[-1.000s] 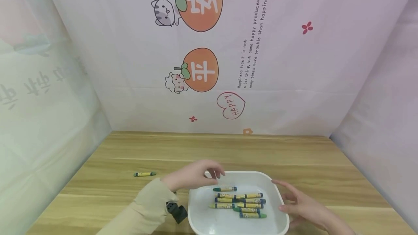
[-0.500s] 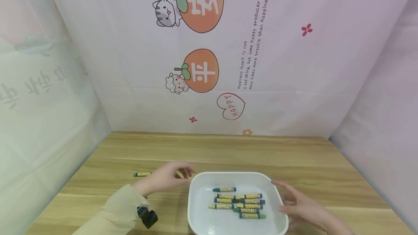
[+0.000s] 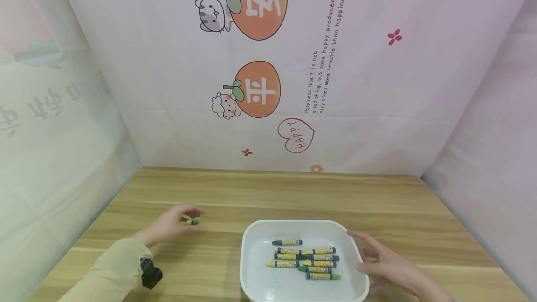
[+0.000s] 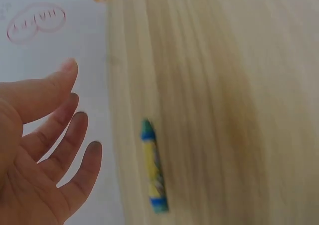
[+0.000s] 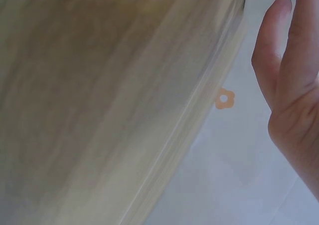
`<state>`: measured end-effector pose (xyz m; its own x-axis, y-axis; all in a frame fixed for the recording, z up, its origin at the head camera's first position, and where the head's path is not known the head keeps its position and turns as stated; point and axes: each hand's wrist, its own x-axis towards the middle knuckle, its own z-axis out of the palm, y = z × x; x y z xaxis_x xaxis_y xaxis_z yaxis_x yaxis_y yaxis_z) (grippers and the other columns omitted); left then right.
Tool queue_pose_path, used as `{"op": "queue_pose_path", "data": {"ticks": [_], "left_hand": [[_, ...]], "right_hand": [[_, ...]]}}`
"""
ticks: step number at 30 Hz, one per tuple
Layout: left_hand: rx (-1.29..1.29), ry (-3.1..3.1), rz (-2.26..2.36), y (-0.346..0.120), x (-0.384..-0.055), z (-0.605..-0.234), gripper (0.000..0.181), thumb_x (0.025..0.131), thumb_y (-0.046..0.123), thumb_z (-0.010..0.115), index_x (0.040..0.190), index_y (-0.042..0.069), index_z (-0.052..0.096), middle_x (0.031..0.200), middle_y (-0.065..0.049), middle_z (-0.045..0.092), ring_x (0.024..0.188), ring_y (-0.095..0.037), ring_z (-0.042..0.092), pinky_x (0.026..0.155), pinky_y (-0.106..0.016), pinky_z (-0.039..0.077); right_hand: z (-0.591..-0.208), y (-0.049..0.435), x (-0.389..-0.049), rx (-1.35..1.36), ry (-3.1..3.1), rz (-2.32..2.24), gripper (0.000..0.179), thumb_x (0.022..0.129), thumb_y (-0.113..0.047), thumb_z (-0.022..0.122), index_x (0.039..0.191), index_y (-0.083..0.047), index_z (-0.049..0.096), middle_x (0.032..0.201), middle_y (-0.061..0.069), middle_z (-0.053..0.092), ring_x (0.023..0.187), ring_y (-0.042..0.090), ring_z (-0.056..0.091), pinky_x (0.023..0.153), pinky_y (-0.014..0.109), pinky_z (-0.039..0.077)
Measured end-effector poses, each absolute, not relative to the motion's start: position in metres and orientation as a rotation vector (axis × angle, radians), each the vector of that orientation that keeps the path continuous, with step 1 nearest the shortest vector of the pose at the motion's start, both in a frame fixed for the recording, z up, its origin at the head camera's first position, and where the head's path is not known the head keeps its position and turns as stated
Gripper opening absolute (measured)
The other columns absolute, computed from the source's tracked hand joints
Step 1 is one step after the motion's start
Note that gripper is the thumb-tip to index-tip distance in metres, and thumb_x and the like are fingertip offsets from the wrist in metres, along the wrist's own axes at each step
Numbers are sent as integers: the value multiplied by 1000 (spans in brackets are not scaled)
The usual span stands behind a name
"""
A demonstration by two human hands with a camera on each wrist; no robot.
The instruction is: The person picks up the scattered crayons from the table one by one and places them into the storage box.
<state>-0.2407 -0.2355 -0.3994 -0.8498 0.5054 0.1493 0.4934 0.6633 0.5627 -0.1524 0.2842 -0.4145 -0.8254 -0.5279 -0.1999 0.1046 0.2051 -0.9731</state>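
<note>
My left hand (image 3: 168, 224) hovers over a lone crayon (image 3: 192, 222) on the left of the table. The left wrist view shows that crayon (image 4: 156, 170), yellow-wrapped with blue bands and green ends, lying apart from the loosely bent fingers. In the head view the hand partly covers it. A white tray (image 3: 260, 288) stands at the front, with several yellow-wrapped crayons (image 3: 320, 264) lying in it, mostly with green or blue ends. My right hand (image 3: 388, 264) rests against the tray's right side, its fingers and thumb extended along the rim. Some right fingers are hidden.
The wooden table (image 3: 218, 190) meets a white printed cloth (image 3: 361, 120) at the back, with cloth walls on both sides. A black device (image 3: 151, 273) is worn on the left wrist.
My left hand has moved left from above the tray's left rim to the lone crayon. The right hand has stayed at the tray, and the crayons inside look unmoved.
</note>
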Motion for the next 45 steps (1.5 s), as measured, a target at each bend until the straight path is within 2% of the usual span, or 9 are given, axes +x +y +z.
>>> {"op": "queue_pose_path", "data": {"ticks": [2,5,10,18,22,25,31,39,45], "left_hand": [[826,2872,931,-246,-244,-404,38,82,12,69,117,3,58,114,-15,62,103,-35,56,85,-51,48],[799,2905,886,-258,-248,-413,41,79,11,71,118,5,58,116,-15,61,108,-38,54,89,-55,45],[781,2885,845,-268,-257,-427,48,75,15,74,119,4,57,119,-18,60,112,-42,53,92,-56,43],[613,2898,781,-266,-266,-436,45,73,10,76,114,6,59,114,-17,62,108,-38,56,91,-54,44],[568,2881,780,-265,-269,-436,42,72,8,76,111,7,60,105,-11,63,99,-30,59,86,-50,48],[576,2862,789,-265,-272,-438,39,73,6,74,110,8,61,97,-4,61,91,-21,57,78,-40,49],[650,2831,775,-265,-272,-439,27,76,7,72,102,8,63,85,2,57,77,-10,50,65,-23,44],[714,2786,745,-264,-267,-432,18,78,7,70,94,9,64,82,4,59,73,-7,50,61,-20,43],[688,2778,721,-260,-265,-429,20,77,6,71,95,8,63,90,0,62,80,-12,55,66,-27,47]], "right_hand": [[-415,285,-152,-406,1975,-1671,70,93,-9,53,146,-12,8,127,41,32,98,30,61,71,54,53],[-415,287,-152,-433,1959,-1677,69,93,-8,52,146,-12,8,126,35,38,97,31,61,71,54,53],[-415,288,-151,-452,1955,-1674,68,94,-7,50,146,-12,7,125,27,43,98,31,61,71,53,54],[-415,286,-149,-448,1953,-1676,68,95,-9,49,146,-9,4,128,26,44,100,30,61,72,52,54],[-415,286,-149,-450,1954,-1678,69,94,-8,50,146,-9,5,128,26,44,99,31,61,71,53,54],[-416,287,-150,-464,1951,-1683,69,94,-7,50,146,-10,5,126,26,45,98,31,61,70,53,54],[-417,287,-151,-470,1948,-1687,68,94,-7,49,146,-10,4,127,26,44,99,31,61,70,53,54],[-418,286,-149,-448,1973,-1679,70,94,-8,50,146,-8,3,126,27,45,97,32,62,70,52,54],[-418,286,-149,-464,1991,-1671,69,94,-8,50,145,-7,4,124,27,46,95,32,62,69,51,55]]}}
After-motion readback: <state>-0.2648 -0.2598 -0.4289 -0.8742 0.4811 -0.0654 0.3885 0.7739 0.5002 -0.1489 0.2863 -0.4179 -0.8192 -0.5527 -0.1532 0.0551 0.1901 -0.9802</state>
